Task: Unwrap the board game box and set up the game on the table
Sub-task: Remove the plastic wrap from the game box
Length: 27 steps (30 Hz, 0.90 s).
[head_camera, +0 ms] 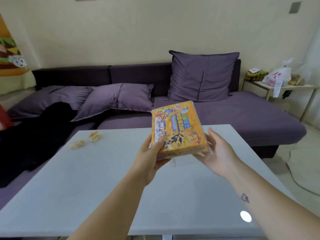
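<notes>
A yellow board game box (180,129), still in shiny clear wrap, is held up above the far half of the white table (103,179). My left hand (152,155) grips its lower left corner, thumb on the top face. My right hand (216,151) cups the lower right edge, its fingers mostly straight along the side and underneath. The box tilts away from me, its printed face up.
Two small crumpled beige pieces (86,140) lie on the table's far left. Behind the table stands a purple sofa (225,115) with cushions and a black garment (34,135). A side table (280,87) with bags is at the right.
</notes>
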### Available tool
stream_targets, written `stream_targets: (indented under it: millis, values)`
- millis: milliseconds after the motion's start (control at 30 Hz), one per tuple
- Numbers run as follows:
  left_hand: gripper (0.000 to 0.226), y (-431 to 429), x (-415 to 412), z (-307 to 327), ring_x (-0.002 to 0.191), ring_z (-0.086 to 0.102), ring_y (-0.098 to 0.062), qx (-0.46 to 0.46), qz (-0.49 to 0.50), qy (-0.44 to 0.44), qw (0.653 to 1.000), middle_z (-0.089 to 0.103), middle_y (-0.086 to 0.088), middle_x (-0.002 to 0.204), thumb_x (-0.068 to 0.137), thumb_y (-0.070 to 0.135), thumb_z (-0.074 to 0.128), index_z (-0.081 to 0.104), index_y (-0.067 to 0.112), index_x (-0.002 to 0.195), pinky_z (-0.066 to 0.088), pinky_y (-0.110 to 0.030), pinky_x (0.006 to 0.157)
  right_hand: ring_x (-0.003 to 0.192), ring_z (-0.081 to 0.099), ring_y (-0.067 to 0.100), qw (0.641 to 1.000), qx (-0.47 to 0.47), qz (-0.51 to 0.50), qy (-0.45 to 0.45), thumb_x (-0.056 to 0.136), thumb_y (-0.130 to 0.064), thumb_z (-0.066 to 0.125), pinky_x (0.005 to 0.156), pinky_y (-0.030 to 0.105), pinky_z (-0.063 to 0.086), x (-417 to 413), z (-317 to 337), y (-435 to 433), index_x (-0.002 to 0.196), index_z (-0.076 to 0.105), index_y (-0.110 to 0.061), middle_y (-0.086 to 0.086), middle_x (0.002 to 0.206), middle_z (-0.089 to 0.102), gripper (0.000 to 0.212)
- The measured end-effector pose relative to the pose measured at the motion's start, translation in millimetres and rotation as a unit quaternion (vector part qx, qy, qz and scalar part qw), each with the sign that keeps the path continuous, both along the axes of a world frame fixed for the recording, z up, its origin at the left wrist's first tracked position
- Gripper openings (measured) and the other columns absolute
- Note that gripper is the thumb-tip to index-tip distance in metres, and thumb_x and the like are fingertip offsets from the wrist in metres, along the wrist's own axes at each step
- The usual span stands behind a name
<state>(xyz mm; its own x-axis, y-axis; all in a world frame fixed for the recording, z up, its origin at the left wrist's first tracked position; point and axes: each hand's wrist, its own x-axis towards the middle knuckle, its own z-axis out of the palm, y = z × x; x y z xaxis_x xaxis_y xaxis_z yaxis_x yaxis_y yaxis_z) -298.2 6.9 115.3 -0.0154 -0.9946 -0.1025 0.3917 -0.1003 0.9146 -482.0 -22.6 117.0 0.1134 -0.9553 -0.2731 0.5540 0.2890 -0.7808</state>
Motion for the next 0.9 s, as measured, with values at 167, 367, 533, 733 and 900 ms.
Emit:
stream_targets:
  millis: [167, 367, 533, 733, 900]
  values:
    - [0.028, -4.8, 1.7, 21.1, 0.07, 0.07, -0.015, 0.013, -0.028, 0.121, 0.992, 0.073, -0.005, 0.084, 0.095, 0.023, 0.05, 0.058, 0.009, 0.118, 0.058, -0.027, 0.062, 0.107, 0.058, 0.037, 0.983, 0.056, 0.174, -0.023, 0.076, -0.067, 0.051, 0.094, 0.058, 0.043, 8.2, -0.5, 6.9, 0.091, 0.066, -0.008, 0.019, 0.1, 0.064, 0.063]
    - [0.027, -10.2, 1.7, 26.7, 0.063, 0.065, -0.007, 0.019, -0.018, 0.079, 0.997, 0.07, 0.002, 0.08, 0.093, 0.029, 0.052, 0.06, 0.013, 0.114, 0.046, -0.022, 0.064, 0.107, 0.061, 0.037, 0.957, 0.006, 0.277, -0.079, 0.071, -0.053, 0.06, 0.08, 0.042, 0.055, 18.3, 18.1, 7.2, 0.131, 0.052, -0.007, 0.02, 0.127, 0.059, 0.076]
    - [0.038, -12.4, 6.3, 24.3, 0.076, 0.067, -0.014, -0.002, -0.024, 0.106, 0.994, 0.07, -0.006, 0.097, 0.094, 0.025, 0.05, 0.055, 0.005, 0.126, 0.055, -0.024, 0.071, 0.09, 0.064, 0.037, 0.937, -0.018, 0.314, -0.153, 0.055, -0.03, 0.083, 0.061, 0.033, 0.055, 16.7, 24.6, 10.1, 0.113, 0.065, -0.001, 0.023, 0.12, 0.06, 0.067]
    - [0.023, -13.4, 12.2, 23.3, 0.078, 0.07, -0.014, -0.006, 0.009, 0.125, 0.992, 0.072, -0.005, 0.095, 0.094, 0.02, 0.05, 0.063, 0.008, 0.109, 0.052, -0.031, 0.079, 0.064, 0.05, 0.018, 0.971, 0.03, 0.148, -0.183, 0.068, -0.044, 0.069, 0.054, 0.023, 0.045, 19.8, 18.9, -1.1, 0.094, 0.064, -0.009, 0.008, 0.084, 0.058, 0.043]
    - [0.025, -12.9, 22.6, 18.7, 0.079, 0.07, -0.019, 0.016, 0.046, 0.158, 0.986, 0.071, -0.01, 0.098, 0.093, 0.018, 0.051, 0.06, 0.004, 0.112, 0.053, -0.034, 0.076, 0.057, 0.048, 0.012, 0.982, 0.063, -0.068, -0.167, 0.086, -0.008, 0.056, 0.058, 0.02, 0.038, 14.2, 16.1, -12.2, 0.078, 0.057, -0.013, 0.001, 0.064, 0.059, 0.01]
